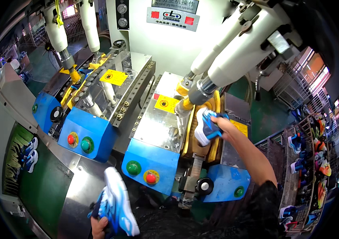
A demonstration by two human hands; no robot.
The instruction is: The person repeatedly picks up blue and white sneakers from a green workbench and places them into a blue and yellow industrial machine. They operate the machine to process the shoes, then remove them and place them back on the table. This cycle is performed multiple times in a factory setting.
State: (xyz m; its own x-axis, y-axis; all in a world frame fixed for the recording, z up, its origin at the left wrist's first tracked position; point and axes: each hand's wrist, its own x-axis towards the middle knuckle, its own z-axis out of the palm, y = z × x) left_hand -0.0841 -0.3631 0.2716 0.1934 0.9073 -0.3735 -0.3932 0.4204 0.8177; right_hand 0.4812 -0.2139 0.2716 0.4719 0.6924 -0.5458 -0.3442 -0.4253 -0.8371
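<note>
Right hand [227, 126] with shoe at the press bay; left hand [99, 227] with a second shoe

Right hand: fingers curled closed on the dark collar end of a blue-and-white sports shoe [208, 126], some fingertips hidden. This shoe is over the yellow-edged press cradle [195, 149], tilted, white sole toward the left; contact with the cradle cannot be determined. Left hand: closed on the lower end of a matching shoe [115, 201], thumb visible, held near the lower edge in front of the blue control housings [112, 145].

Step, as judged: handling of a shoe at the right-hand bay; whether loading or unloading cannot be established from this view. The next move would call for controlled alignment or clearance of the sole, with fingers kept away from the press heads.

Count: shoes in hand, two; shoes in the left opening [29, 161], at least two; red buttons [150, 177], two; green buttons [133, 167], four; pressure gauges [122, 22], two; white press cylinders [235, 59], four. Shoes on the right-hand rack [305, 217]: several, not countable with certainty.
</note>
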